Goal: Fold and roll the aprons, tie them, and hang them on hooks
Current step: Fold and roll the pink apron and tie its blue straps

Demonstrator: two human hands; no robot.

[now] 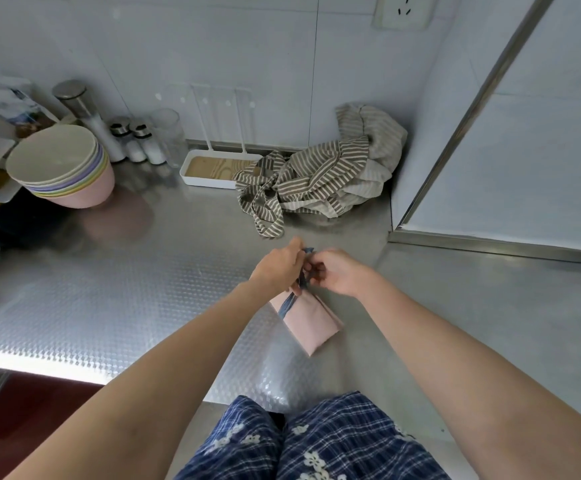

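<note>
Two hands, the left hand [277, 268] and right hand [334, 271], each pinch the blue strap [303, 277] above the folded pink apron [308, 322] lying on the steel counter [126, 289], near the crumpled striped apron [317, 174].

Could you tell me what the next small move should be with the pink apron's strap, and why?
Probably pull the blue strap snug into a knot. Both hands, left hand and right hand, pinch it just above the pink apron, which already lies folded and rolled on the steel counter, so tying looks like the step underway.
</note>
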